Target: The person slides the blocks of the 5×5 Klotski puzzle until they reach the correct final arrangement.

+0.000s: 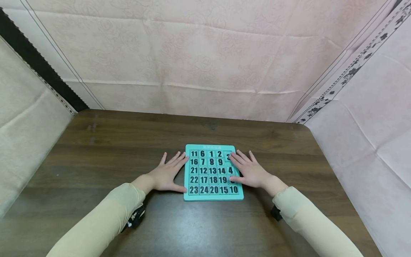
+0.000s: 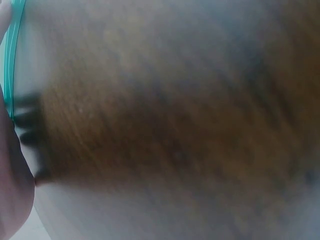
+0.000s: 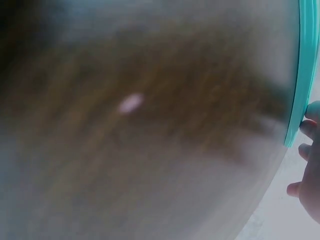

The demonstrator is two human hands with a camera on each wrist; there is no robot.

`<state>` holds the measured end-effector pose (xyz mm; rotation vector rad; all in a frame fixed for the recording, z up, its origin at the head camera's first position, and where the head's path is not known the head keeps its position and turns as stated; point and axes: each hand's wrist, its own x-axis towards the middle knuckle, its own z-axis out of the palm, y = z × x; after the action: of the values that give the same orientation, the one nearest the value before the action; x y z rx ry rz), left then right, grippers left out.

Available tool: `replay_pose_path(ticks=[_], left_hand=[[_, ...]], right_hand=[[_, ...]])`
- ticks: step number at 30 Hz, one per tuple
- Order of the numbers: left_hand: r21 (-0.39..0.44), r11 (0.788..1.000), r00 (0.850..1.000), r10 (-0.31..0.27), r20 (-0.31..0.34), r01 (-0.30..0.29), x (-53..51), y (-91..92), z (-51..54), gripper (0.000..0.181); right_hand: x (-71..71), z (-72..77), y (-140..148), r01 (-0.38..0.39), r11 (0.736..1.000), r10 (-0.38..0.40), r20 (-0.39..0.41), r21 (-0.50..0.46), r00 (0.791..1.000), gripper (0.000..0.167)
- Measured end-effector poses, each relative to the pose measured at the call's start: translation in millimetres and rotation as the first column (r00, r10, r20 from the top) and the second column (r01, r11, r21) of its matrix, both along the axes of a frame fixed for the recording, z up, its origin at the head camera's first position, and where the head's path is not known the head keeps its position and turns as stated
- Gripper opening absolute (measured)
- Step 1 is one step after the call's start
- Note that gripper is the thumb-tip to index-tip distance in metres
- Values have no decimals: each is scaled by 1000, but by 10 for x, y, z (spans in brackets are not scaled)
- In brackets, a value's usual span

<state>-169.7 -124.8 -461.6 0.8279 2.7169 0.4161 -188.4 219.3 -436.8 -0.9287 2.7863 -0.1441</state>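
Note:
A turquoise number slide puzzle (image 1: 212, 185) with black-numbered tiles lies flat on the wooden table. At its left edge, my left hand (image 1: 167, 175) has its fingers spread and fairly straight, with fingertips and thumb tip at the frame. My right hand (image 1: 253, 172) reaches over the right edge; its extended fingers partly cover the 3 tile, and the thumb lies across the right column lower down, hiding a tile there. In the left wrist view, a strip of the puzzle's edge (image 2: 9, 65) shows near the hand. The right wrist view shows the opposite edge (image 3: 303, 65) beside several fingertips.
The brown wooden table (image 1: 112, 150) extends around the puzzle. A pale patterned cloth (image 1: 205, 64) hangs behind it, with more cloth at both sides. Dark wrist devices (image 1: 136, 216) sit at the cuffs of the pale sleeves.

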Motion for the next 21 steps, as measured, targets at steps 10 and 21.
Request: replay_pose_path(ticks=[10, 21], left_hand=[[23, 1000, 1000, -8, 3, 8, 19, 8, 56, 111], [17, 1000, 1000, -12, 4, 12, 16, -4, 58, 111]], right_hand=[[-97, 10, -48, 22, 1000, -22, -9, 15, 1000, 85], [-64, 8, -43, 14, 1000, -15, -20, -21, 1000, 87]])
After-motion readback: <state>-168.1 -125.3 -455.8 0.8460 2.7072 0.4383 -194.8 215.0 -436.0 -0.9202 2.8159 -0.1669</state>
